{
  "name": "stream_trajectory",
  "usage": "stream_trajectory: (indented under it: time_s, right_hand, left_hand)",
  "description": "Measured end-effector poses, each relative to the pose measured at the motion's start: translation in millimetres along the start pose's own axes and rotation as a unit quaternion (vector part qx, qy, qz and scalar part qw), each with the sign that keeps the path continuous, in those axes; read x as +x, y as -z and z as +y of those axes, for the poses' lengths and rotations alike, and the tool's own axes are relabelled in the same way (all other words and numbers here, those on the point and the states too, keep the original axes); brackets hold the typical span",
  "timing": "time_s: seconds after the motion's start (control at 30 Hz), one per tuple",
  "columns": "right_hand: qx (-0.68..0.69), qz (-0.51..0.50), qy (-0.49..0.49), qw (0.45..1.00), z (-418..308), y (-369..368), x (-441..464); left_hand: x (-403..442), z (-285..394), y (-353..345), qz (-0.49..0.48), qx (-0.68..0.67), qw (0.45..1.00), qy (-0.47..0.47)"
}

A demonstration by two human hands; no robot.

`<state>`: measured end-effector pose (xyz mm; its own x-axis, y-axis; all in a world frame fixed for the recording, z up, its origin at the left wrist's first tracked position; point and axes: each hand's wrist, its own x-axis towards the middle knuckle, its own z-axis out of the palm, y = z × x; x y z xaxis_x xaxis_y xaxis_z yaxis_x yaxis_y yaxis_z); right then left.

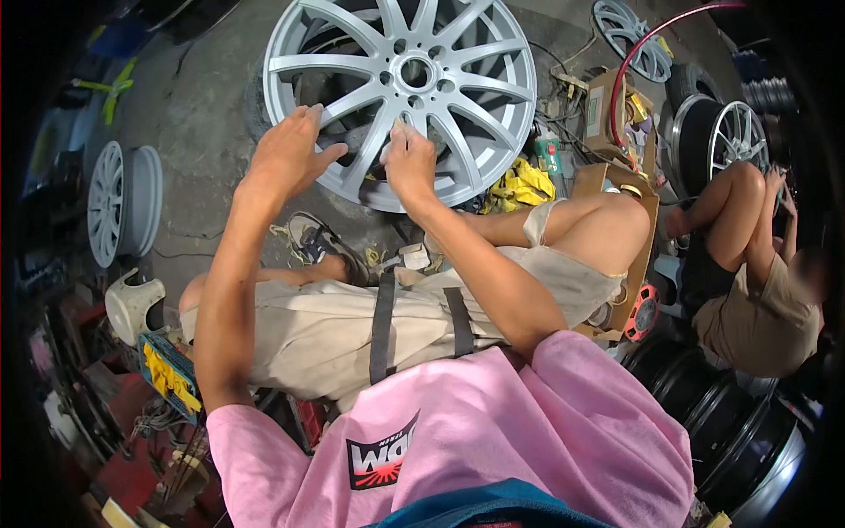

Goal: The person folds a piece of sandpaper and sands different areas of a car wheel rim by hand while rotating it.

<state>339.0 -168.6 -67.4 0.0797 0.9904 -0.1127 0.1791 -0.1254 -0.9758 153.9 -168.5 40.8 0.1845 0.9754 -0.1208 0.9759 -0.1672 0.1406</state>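
A grey multi-spoke car wheel rim (374, 66) lies in front of my knees, face up, with a round centre bore and several bolt holes. My left hand (286, 157) is at its near left edge, thumb spread away from the fingers and nothing visible in it. Lower on the wheel, my right hand (411, 165) is closed, with its fingertips pinched against a spoke close to the hub. Whatever may be between those fingertips is too small to make out.
To the right are an open cardboard box (647, 233), yellow cloth (525, 183), a green bottle (547, 154) and a red hose (623, 66). Another person (748, 282) crouches by a silver wheel (738, 132). At left stand a grey wheel (107, 207) and a white plastic piece (132, 304).
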Motion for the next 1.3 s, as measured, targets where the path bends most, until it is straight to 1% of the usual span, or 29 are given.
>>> stream_trajectory:
  time_s: [0.03, 0.1, 0.17, 0.23, 0.27, 0.3, 0.33, 0.37, 0.4, 0.43, 0.5, 0.53, 0.57, 0.6, 0.63, 0.67, 0.7, 0.77, 0.8, 0.83, 0.9, 0.97, 1.0, 1.03, 1.1, 1.17, 1.2, 1.23, 1.3]
  right_hand:
    - [0.006, -0.005, -0.004, 1.000, -4, -1, -8]
    - [0.005, -0.015, -0.014, 1.000, -6, -3, -35]
    - [0.021, -0.038, -0.031, 0.999, -9, -10, -65]
    - [-0.001, -0.060, -0.049, 0.997, -9, -15, -96]
    - [0.002, -0.045, -0.008, 0.999, 7, -24, -108]
    - [0.000, -0.045, -0.007, 0.999, 2, -19, -110]
    - [0.001, -0.083, -0.001, 0.997, -2, -12, -111]
    - [0.002, -0.122, 0.006, 0.993, -6, -4, -111]
    - [-0.008, -0.193, 0.036, 0.981, -3, 8, -111]
    - [-0.009, -0.196, 0.036, 0.980, -4, 22, -111]
    - [0.003, -0.215, 0.024, 0.976, -6, 51, -104]
    - [-0.095, -0.187, 0.085, 0.974, 1, 64, -88]
    - [-0.191, -0.158, 0.145, 0.958, 13, 76, -66]
    - [-0.243, -0.166, 0.241, 0.925, 22, 87, -48]
    - [-0.292, -0.170, 0.337, 0.879, 26, 97, -35]
    - [-0.372, -0.235, 0.372, 0.817, 12, 108, -28]
    - [-0.371, -0.241, 0.377, 0.814, 12, 112, -16]
    - [-0.511, -0.287, 0.429, 0.687, 12, 108, 22]
    - [-0.516, -0.275, 0.446, 0.678, 8, 101, 42]
    - [-0.519, -0.262, 0.462, 0.670, 1, 93, 61]
    - [-0.529, -0.262, 0.472, 0.655, -11, 84, 74]
    - [-0.535, -0.308, 0.449, 0.646, -7, 80, 68]
    - [-0.504, -0.317, 0.475, 0.648, -7, 87, 53]
    - [-0.506, -0.360, 0.451, 0.641, -10, 93, 38]
    - [-0.529, -0.362, 0.486, 0.594, -10, 95, 32]
    - [-0.518, -0.347, 0.461, 0.631, -16, 86, 60]
    - [-0.560, -0.339, 0.444, 0.612, -21, 79, 78]
    - [-0.546, -0.294, 0.473, 0.626, -19, 71, 89]
    - [-0.551, -0.294, 0.466, 0.627, -12, 71, 75]
  left_hand:
    - [0, 1, 6, 0.004, -0.001, 1.000, 0.002]
    - [-3, 6, 15, -0.022, -0.032, 0.999, 0.008]
    - [0, 9, 18, -0.036, -0.026, 0.999, 0.013]
    - [2, 11, 19, -0.050, -0.018, 0.998, 0.014]
    - [3, 12, 18, -0.055, -0.009, 0.998, 0.019]
    - [4, 13, 18, -0.060, -0.001, 0.998, 0.026]
    - [4, 13, 17, -0.059, -0.002, 0.998, 0.027]
    - [4, 12, 15, -0.039, -0.010, 0.999, 0.020]
    - [1, 10, 12, -0.020, -0.018, 1.000, 0.015]
    - [-1, 10, 4, -0.019, -0.019, 0.999, 0.019]
    - [-3, 11, -18, 0.088, 0.010, 0.995, -0.037]
    - [-5, 15, -27, 0.098, 0.039, 0.994, -0.035]
    - [-6, 24, -31, 0.098, 0.036, 0.994, -0.025]
    - [-7, 36, -34, 0.091, 0.060, 0.994, -0.007]
    - [-6, 42, -36, 0.085, 0.085, 0.993, 0.010]
    - [-3, 41, -46, 0.101, 0.100, 0.990, 0.003]
    - [-1, 40, -47, 0.104, 0.098, 0.990, 0.011]
    - [3, 41, -49, 0.113, 0.086, 0.990, 0.005]
    - [5, 43, -51, 0.135, 0.080, 0.988, 0.003]
    - [6, 44, -53, 0.135, 0.079, 0.988, 0.010]
    - [9, 46, -56, 0.169, 0.095, 0.981, -0.011]
    - [12, 45, -60, 0.179, 0.104, 0.978, -0.010]
    - [12, 45, -59, 0.171, 0.103, 0.980, -0.014]
    - [11, 44, -57, 0.164, 0.101, 0.981, -0.018]
    - [10, 42, -53, 0.164, 0.090, 0.982, -0.024]
    - [12, 41, -45, 0.142, 0.084, 0.986, -0.020]
    - [11, 42, -34, 0.125, 0.081, 0.989, -0.015]
    - [12, 40, -28, 0.124, 0.083, 0.989, -0.013]
    - [10, 33, -18, 0.095, 0.057, 0.994, 0.008]
